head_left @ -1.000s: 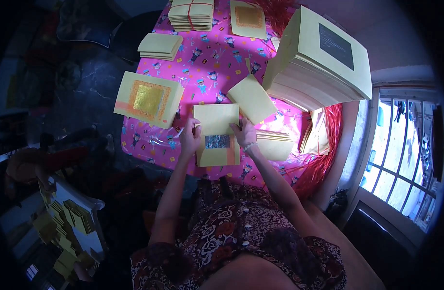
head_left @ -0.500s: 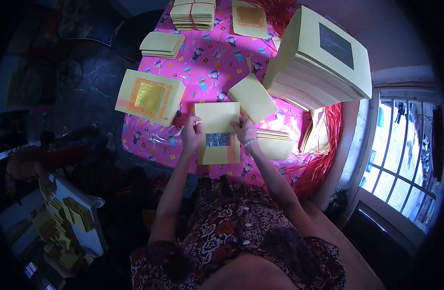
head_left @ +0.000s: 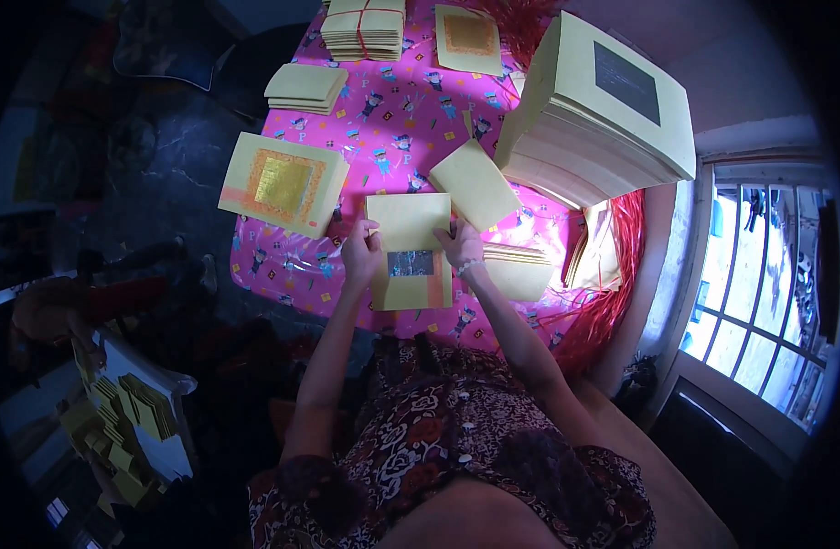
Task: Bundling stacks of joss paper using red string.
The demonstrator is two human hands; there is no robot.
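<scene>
The left hand (head_left: 361,245) and the right hand (head_left: 463,249) are gripping opposite side edges of a yellow paper sheet (head_left: 408,221), which is lying at the near middle of the bench (head_left: 369,137). Its far half is showing plain, while its near half is showing a dark shiny patch and an orange strip, so it is probably sitting partway through a fold; whether the crease is pressed flat, I cannot tell.

Several pieces look done: a plain folded piece (head_left: 475,188) is lying just beyond the right hand, a folded stack (head_left: 520,274) is resting to the right, and a small pile (head_left: 305,89) is sitting far left. Beyond that, a bundle (head_left: 363,32) is being held together by red string, seemingly the most finished.

Much appears left: a tall stack (head_left: 621,137) is standing on the right with a dark patch showing on top, and a gold-patched sheet (head_left: 284,183) is lying flat on the left, looking unfolded.
</scene>
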